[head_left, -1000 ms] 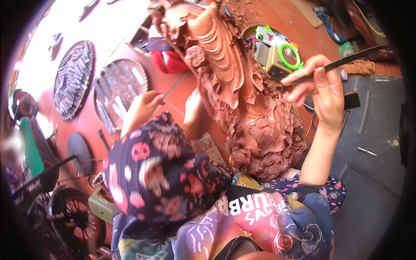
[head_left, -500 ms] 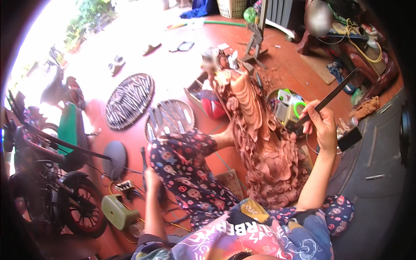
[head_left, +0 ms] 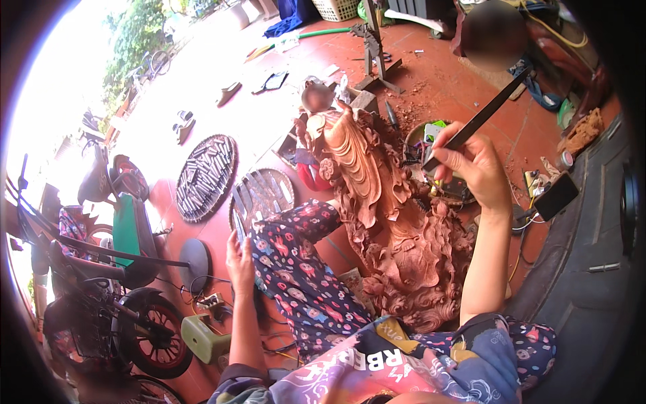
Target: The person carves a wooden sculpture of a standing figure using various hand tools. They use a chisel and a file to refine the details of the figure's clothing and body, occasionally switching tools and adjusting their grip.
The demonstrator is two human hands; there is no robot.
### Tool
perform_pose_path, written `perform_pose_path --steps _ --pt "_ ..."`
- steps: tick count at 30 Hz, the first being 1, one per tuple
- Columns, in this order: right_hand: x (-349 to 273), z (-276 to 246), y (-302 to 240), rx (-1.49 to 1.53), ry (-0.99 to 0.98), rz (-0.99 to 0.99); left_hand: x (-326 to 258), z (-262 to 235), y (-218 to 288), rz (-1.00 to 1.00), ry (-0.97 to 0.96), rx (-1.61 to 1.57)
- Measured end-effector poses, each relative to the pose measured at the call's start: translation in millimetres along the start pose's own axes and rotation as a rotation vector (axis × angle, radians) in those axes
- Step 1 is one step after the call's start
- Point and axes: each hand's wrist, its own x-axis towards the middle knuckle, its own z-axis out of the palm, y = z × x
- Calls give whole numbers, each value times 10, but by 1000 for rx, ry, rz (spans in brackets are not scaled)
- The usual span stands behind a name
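Observation:
My right hand (head_left: 476, 165) is raised at the right, closed round the lower end of a long, dark, flat bar (head_left: 491, 114) that slants up and away; its exact kind is unclear. Left of that hand, a carved reddish wooden statue (head_left: 356, 161) of a robed figure leans between my legs, its rough, swirling base close to my lap. Beside my patterned trouser knee, my left hand (head_left: 240, 262) is lifted with its fingers apart, near a round tray of flat blades (head_left: 269, 195). Nothing shows in that hand.
A round woven tray of many short tools (head_left: 205, 178) lies at the left. Further left stand a motorbike (head_left: 151, 330) and a green stool (head_left: 205, 337). Right of the statue sit a basket (head_left: 410, 145) with odds and ends and a black phone-like slab (head_left: 557, 196). Cords cross the tiled floor.
My left hand has come away from a dark, upright, handle-like tool, and its fingers have spread. My right hand has shifted left with the bar. The whole view has also shifted.

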Motion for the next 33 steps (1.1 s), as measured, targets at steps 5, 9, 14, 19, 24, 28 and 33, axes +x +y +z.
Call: perform_pose_path --steps 5,9,14,19,24,28,33 --pt "-193 -140 232 12 17 184 -118 775 540 176 -65 -113" --pt "-268 26 247 -16 17 299 -226 1153 987 186 -119 -372" --pt "-163 297 129 9 -56 325 -71 1341 1413 177 -264 -739" --pt "42 579 80 -73 -101 246 392 1297 1598 190 -89 -779" --pt "110 686 76 32 -207 305 721 1399 1105 8 39 -994" --pt "105 582 264 -35 -205 405 581 1714 398 -153 35 -938" --pt "3 321 681 -106 -173 380 597 1819 326 -186 -134 -821"
